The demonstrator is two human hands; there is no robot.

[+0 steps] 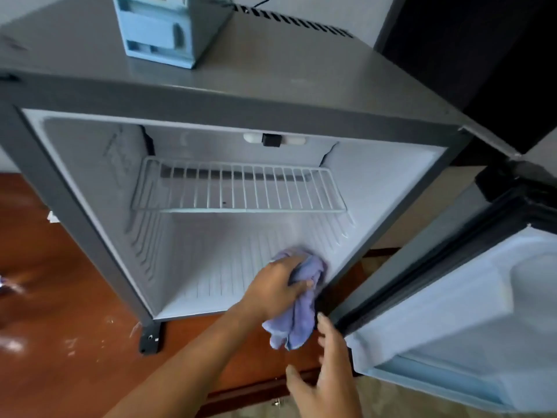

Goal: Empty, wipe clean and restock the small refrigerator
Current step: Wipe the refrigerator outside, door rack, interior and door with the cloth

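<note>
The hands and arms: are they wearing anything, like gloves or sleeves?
No. Both the left hand and the right hand are bare, with no gloves, rings or watch showing. Both forearms are bare too, with no sleeves in view.

Looks like a room in a home or lodging: compact grey refrigerator (211,95) set low on a polished red-brown wooden floor (60,312), small pale-blue appliance (168,28) parked on top, dark cabinet (482,55) alongside, beige wall behind.
</note>
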